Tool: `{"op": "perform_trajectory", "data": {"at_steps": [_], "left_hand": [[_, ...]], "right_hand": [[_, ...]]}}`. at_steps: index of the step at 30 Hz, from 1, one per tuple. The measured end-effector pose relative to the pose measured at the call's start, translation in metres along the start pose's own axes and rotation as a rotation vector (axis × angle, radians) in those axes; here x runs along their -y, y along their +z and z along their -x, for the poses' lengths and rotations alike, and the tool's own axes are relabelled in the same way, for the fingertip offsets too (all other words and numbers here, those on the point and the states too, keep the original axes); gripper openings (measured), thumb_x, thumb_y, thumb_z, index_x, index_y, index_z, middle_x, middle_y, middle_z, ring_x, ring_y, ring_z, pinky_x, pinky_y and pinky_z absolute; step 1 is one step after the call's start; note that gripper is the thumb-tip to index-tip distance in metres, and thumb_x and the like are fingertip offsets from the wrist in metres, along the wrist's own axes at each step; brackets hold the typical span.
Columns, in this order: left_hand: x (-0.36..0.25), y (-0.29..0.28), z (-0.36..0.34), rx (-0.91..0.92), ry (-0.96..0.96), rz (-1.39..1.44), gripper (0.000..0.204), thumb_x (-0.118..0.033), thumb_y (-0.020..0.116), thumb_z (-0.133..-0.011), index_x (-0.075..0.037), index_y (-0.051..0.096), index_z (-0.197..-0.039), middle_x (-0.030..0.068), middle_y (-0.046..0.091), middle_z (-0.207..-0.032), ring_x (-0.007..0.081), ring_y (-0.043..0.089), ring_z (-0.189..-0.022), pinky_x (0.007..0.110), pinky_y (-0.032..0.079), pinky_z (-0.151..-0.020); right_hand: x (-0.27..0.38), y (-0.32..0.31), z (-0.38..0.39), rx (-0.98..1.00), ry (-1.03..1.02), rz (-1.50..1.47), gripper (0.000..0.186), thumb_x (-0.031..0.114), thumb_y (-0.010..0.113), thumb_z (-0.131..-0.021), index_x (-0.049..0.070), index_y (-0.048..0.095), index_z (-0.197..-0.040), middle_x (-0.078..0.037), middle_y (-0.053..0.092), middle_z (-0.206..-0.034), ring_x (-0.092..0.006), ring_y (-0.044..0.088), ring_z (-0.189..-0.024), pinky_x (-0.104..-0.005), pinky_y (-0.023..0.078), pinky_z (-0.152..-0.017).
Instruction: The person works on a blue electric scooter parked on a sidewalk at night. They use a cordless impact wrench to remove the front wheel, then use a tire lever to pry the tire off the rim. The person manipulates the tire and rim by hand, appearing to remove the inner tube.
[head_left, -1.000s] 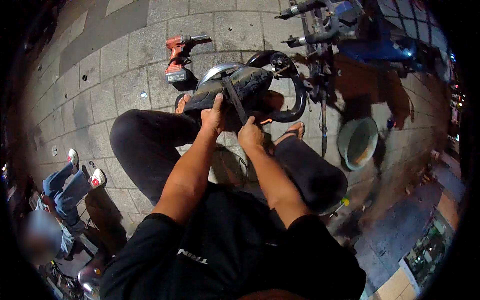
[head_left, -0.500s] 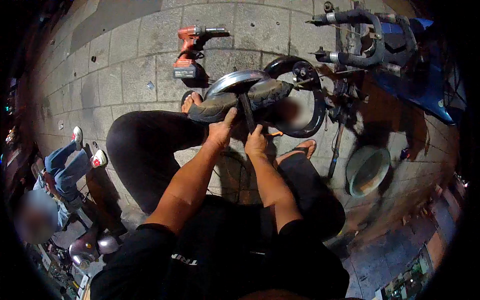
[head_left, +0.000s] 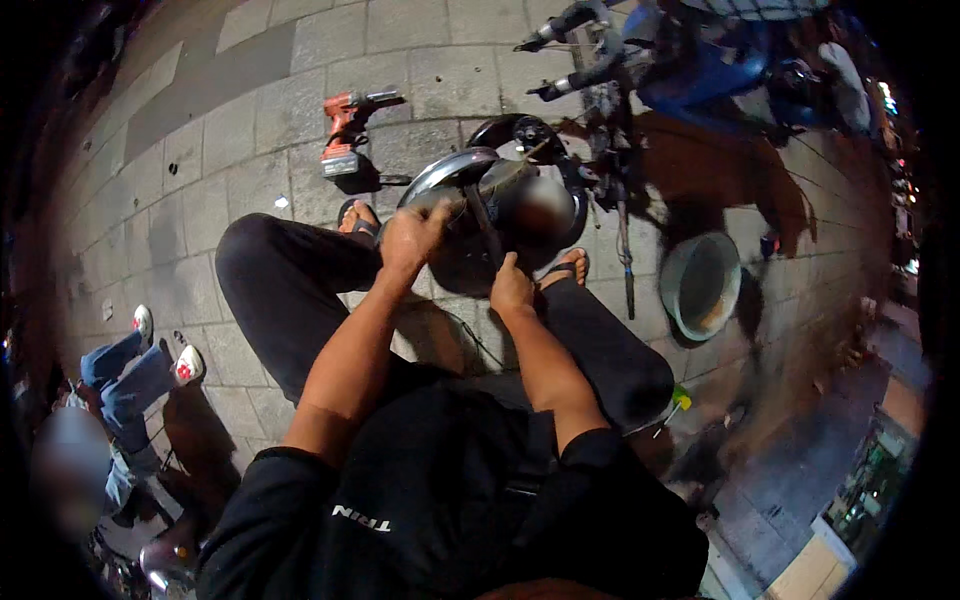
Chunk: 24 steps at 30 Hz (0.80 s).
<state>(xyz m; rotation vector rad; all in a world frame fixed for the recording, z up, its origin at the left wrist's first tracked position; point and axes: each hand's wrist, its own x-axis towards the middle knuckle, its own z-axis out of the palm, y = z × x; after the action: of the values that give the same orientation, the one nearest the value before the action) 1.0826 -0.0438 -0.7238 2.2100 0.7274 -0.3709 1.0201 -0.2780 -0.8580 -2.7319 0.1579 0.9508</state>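
Between my legs is a small wheel with a shiny metal rim [head_left: 455, 168] and a dark tire [head_left: 455, 268]. My left hand [head_left: 413, 237] is curled at the wheel's left side, its fingers partly blurred and seemingly gripping the tire. A long dark flat bar [head_left: 484, 222] runs down across the wheel from the rim. My right hand [head_left: 512, 288] is closed round the bar's near end, thumb along it. Part of the wheel's right side is smeared out.
Beyond my left foot lies a red cordless impact wrench [head_left: 345, 133]. Another black ring-shaped part [head_left: 495, 128] is behind the wheel. A round basin [head_left: 702, 287] stands at right, near a dismantled fork assembly [head_left: 600, 75] and blue bodywork [head_left: 700, 75]. Someone in jeans [head_left: 128, 378] is at far left.
The view has turned and shifted. My left hand has moved up along the tire toward the rim, and the wheel sits at a different tilt. My right hand keeps its hold on the bar.
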Motion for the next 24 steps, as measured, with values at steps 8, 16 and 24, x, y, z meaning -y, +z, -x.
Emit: {"op": "perform_trajectory", "data": {"at_steps": [8, 16, 24], "left_hand": [[-0.008, 0.035, -0.012, 0.164, -0.076, -0.077, 0.091, -0.061, 0.078, -0.081, -0.004, 0.049, -0.145, 0.0226, 0.052, -0.149, 0.0423, 0.047, -0.14, 0.06, 0.036, -0.113], [-0.016, 0.04, 0.014, 0.025, -0.221, -0.018, 0.087, -0.051, 0.081, -0.078, -0.004, 0.048, -0.144, 0.0175, 0.047, -0.151, 0.0387, 0.038, -0.146, 0.061, 0.032, -0.116], [-0.003, 0.032, -0.001, 0.033, -0.264, 0.076, 0.082, -0.049, 0.081, -0.077, -0.008, 0.054, -0.143, 0.0153, 0.05, -0.151, 0.036, 0.038, -0.147, 0.061, 0.03, -0.117]], "right_hand": [[-0.042, -0.037, 0.052, -0.097, -0.043, 0.103, 0.051, 0.018, 0.055, -0.099, -0.002, 0.04, -0.143, -0.026, 0.073, -0.103, -0.0435, 0.073, -0.096, -0.0541, 0.056, -0.085], [-0.041, -0.074, 0.079, -0.097, -0.078, 0.177, 0.043, 0.018, 0.059, -0.095, -0.001, 0.047, -0.131, -0.026, 0.073, -0.1, -0.0476, 0.072, -0.092, -0.0578, 0.055, -0.084], [-0.007, -0.141, 0.099, 0.001, -0.1, 0.279, 0.059, 0.013, 0.059, -0.092, -0.006, 0.043, -0.146, -0.024, 0.075, -0.106, -0.0411, 0.073, -0.102, -0.0519, 0.055, -0.091]]}}
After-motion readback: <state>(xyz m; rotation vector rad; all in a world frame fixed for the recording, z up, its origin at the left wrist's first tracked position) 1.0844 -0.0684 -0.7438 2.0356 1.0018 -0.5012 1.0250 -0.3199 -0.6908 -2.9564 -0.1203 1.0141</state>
